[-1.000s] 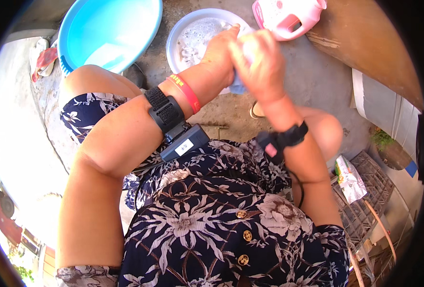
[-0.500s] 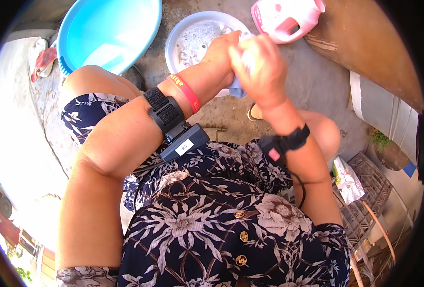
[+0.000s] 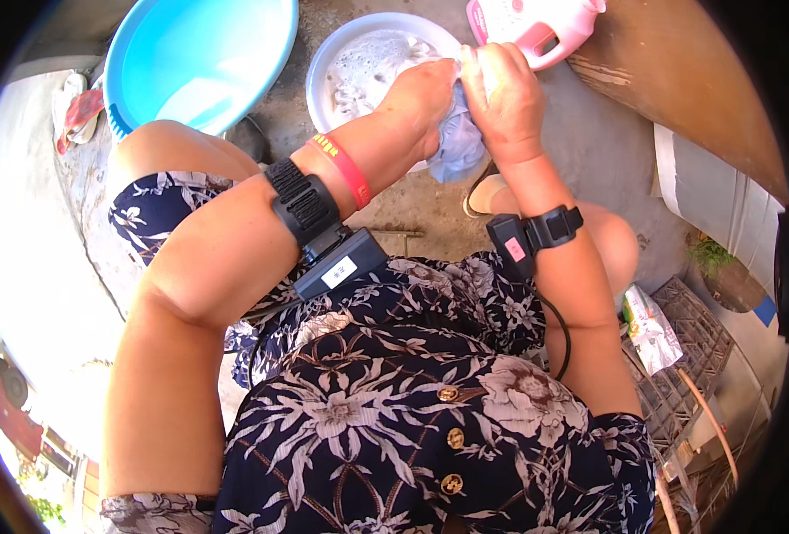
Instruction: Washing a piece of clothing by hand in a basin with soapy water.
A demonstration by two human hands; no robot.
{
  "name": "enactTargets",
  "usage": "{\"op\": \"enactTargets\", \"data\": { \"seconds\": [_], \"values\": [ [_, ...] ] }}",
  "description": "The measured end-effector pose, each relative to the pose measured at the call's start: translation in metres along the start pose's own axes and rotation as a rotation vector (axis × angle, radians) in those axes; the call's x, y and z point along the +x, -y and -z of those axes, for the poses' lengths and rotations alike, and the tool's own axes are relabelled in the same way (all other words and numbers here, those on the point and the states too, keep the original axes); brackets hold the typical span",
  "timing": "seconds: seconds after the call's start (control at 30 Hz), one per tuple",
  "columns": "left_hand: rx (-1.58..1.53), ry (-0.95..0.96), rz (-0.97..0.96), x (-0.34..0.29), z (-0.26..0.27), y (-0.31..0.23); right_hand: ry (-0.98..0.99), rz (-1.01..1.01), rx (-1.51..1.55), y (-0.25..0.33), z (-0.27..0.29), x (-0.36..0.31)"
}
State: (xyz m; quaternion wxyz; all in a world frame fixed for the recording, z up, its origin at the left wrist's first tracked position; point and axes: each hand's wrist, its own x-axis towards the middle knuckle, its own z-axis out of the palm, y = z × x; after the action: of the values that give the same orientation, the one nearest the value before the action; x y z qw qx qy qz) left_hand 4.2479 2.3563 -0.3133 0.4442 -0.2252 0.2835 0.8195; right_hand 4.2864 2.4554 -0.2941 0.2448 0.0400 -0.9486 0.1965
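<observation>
A light blue wet cloth [image 3: 457, 142] is bunched between my two hands, its lower part hanging at the basin's near right rim. My left hand [image 3: 417, 100] grips it from the left, fingers mostly turned out of sight. Closed round its upper end is my right hand [image 3: 507, 100], with the knuckles up. Beneath and beyond the hands stands a pale white-lilac washbasin [image 3: 318, 100] holding foamy water [image 3: 372, 67] and whitish soaked fabric.
A large bright blue tub [image 3: 270, 67] leans at the upper left. Right of the washbasin is a pink detergent jug [image 3: 537, 31] with a handle. A foil packet [image 3: 651, 331] lies on a woven rack [image 3: 693, 356] at the right. My knees flank the work area.
My right hand has shifted slightly right and turned, no longer blurred. More of the blue cloth shows between the hands. My left hand stays nearly in place.
</observation>
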Motion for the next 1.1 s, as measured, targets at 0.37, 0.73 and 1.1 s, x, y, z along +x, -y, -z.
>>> {"op": "enactTargets", "data": {
  "seconds": [0.37,0.73,1.1],
  "values": [
    [0.128,0.171,-0.012,-0.003,0.003,-0.014,0.041,-0.008,-0.008,-0.002,0.004,0.005],
    [0.251,0.036,-0.108,-0.003,0.004,-0.012,0.000,-0.128,0.063,0.009,0.002,0.004],
    [0.069,0.083,0.020,0.001,0.013,-0.021,0.061,0.045,0.155,0.034,0.009,0.005]
  ]
}}
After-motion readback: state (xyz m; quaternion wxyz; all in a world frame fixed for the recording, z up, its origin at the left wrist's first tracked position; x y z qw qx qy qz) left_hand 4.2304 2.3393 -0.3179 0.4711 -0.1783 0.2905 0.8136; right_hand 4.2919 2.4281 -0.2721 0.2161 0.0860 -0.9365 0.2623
